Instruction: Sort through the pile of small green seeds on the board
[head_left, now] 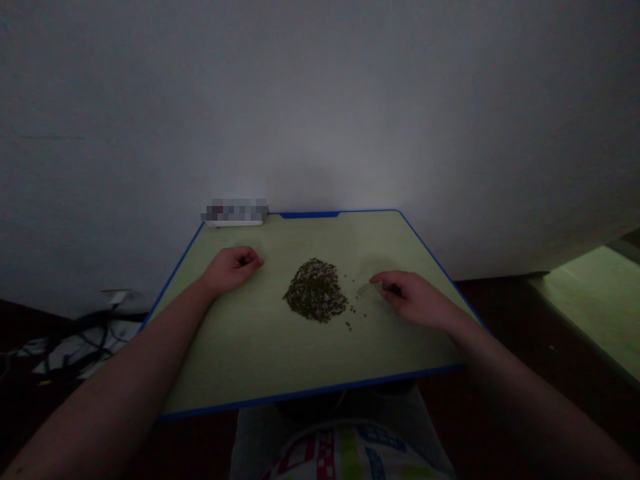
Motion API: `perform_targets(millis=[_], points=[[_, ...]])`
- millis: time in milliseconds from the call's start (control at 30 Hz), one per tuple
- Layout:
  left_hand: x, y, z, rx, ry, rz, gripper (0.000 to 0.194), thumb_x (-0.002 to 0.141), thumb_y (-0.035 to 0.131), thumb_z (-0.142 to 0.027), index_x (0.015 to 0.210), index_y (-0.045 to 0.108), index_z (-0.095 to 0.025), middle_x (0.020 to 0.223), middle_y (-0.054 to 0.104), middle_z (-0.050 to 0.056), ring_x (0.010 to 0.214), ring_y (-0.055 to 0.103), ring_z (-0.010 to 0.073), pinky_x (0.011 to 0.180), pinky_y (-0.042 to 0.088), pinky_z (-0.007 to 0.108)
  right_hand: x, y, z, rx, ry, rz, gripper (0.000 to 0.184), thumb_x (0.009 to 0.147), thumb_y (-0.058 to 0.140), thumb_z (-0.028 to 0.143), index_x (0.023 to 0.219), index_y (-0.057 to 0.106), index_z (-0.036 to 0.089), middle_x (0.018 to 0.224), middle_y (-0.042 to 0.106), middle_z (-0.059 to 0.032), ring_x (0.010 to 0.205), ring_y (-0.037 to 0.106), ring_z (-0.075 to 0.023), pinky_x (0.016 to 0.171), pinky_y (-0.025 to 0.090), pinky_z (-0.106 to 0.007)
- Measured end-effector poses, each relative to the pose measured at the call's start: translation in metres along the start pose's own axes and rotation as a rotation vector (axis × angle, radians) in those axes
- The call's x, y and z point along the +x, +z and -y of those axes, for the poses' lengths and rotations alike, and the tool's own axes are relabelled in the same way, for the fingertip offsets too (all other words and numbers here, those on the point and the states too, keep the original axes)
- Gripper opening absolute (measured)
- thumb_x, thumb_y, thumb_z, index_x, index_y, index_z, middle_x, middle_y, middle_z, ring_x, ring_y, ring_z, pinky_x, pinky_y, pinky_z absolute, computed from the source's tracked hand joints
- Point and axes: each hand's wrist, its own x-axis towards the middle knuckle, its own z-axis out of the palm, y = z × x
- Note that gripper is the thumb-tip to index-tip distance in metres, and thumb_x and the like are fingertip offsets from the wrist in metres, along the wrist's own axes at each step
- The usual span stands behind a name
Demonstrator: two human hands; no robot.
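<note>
On the pale table [250, 347] lies a heap of small grains or beans [315, 290], mixed green and whitish-brown, too small to name exactly. To the left of the heap my left hand [231, 270] rests on the tabletop in a loose fist, thumb against the curled fingers; nothing shows in it. My right hand [413, 298] is on the other side, index finger stretched towards the heap and thumb apart from it, the other fingers curled. Faint curved streaks [367, 288] show at its fingertip; I cannot tell what they are. A few stray grains [353, 309] lie between heap and hand.
A white box-like object [235, 213], its front blurred, stands at the table's back left corner. Blue edging [310, 215] runs round the table, which stands against a grey wall [330, 100]. Cables [95, 337] lie at the left. A pale greenish surface [595, 300] is at the right.
</note>
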Motion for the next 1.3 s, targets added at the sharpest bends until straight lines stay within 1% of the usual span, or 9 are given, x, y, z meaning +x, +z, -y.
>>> perform_targets(millis=[100,233,433,567,733,833,933,1067,1300], points=[[0.0,0.0,0.001,0.002,-0.002,0.005,0.034,0.078,0.053,-0.048,0.069,0.061,-0.016,0.058,0.054,-0.001,0.054,0.046,0.012,0.052,0.035,0.024,0.01,0.0,0.0,-0.051,0.034,-0.034,0.036,0.083,0.047,0.014,0.114,0.064,0.017,0.089,0.069,-0.0069,0.076,0.061,-0.0181,0.068,0.045,-0.028],[0.001,0.0,0.001,0.035,0.013,-0.002,0.034,0.078,0.052,-0.049,0.068,0.059,-0.017,0.057,0.053,-0.001,0.054,0.047,0.0121,0.052,0.035,0.024,0.016,0.001,0.005,-0.116,0.051,-0.038,0.037,0.081,0.046,0.012,0.114,0.064,0.016,0.095,0.07,-0.0095,0.08,0.062,-0.0192,0.071,0.044,-0.029],[0.001,0.0,0.003,0.02,0.021,0.005,0.034,0.079,0.052,-0.049,0.068,0.059,-0.017,0.058,0.053,-0.001,0.055,0.046,0.0122,0.053,0.035,0.024,0.025,-0.011,0.008,-0.089,-0.005,0.047,0.035,0.078,0.049,0.011,0.108,0.065,0.019,0.076,0.067,-0.0028,0.066,0.058,-0.0153,0.062,0.041,-0.025],[0.001,0.001,0.005,0.016,0.024,0.007,0.034,0.079,0.053,-0.049,0.068,0.059,-0.017,0.057,0.052,-0.001,0.054,0.046,0.0122,0.052,0.035,0.025,0.065,-0.025,0.002,-0.107,-0.079,-0.006,0.035,0.078,0.049,0.012,0.109,0.064,0.019,0.073,0.064,-0.0011,0.066,0.055,-0.0141,0.062,0.038,-0.024],[0.001,0.0,0.004,0.008,0.026,0.009,0.034,0.079,0.052,-0.048,0.068,0.059,-0.017,0.057,0.053,0.0,0.054,0.046,0.0122,0.051,0.034,0.024,0.126,-0.022,-0.008,-0.166,-0.189,0.124,0.037,0.078,0.046,0.009,0.106,0.068,0.018,0.079,0.066,-0.0026,0.069,0.054,-0.0139,0.066,0.038,-0.024],[0.001,-0.001,0.001,0.009,0.019,0.012,0.034,0.078,0.052,-0.048,0.068,0.059,-0.016,0.057,0.053,0.0,0.053,0.045,0.012,0.051,0.034,0.024,0.144,-0.014,-0.015,-0.17,-0.214,0.195,0.038,0.075,0.048,0.007,0.102,0.071,0.019,0.083,0.068,-0.0024,0.071,0.055,-0.0136,0.067,0.039,-0.024],[0.0,-0.002,-0.001,-0.004,0.003,0.025,0.034,0.078,0.052,-0.048,0.069,0.06,-0.016,0.057,0.053,0.0,0.054,0.045,0.0123,0.052,0.035,0.025,0.142,-0.009,-0.019,-0.167,-0.218,0.236,0.037,0.074,0.049,0.008,0.101,0.072,0.019,0.084,0.07,-0.0024,0.07,0.056,-0.0139,0.067,0.04,-0.024],[0.0,-0.002,-0.002,0.004,-0.009,0.027,0.034,0.076,0.053,-0.048,0.069,0.06,-0.016,0.058,0.053,0.0,0.055,0.046,0.0128,0.053,0.035,0.025,0.121,-0.007,-0.017,-0.162,-0.196,0.241,0.038,0.073,0.05,0.009,0.104,0.071,0.019,0.084,0.071,-0.0028,0.069,0.057,-0.0141,0.065,0.04,-0.024],[0.0,-0.002,-0.002,0.036,0.004,0.033,0.034,0.078,0.051,-0.048,0.069,0.06,-0.016,0.059,0.052,-0.001,0.056,0.046,0.0121,0.054,0.036,0.024,0.077,-0.001,0.0,-0.154,-0.083,0.152,0.039,0.074,0.049,0.008,0.107,0.069,0.013,0.082,0.07,-0.0061,0.067,0.058,-0.0147,0.063,0.04,-0.024]])
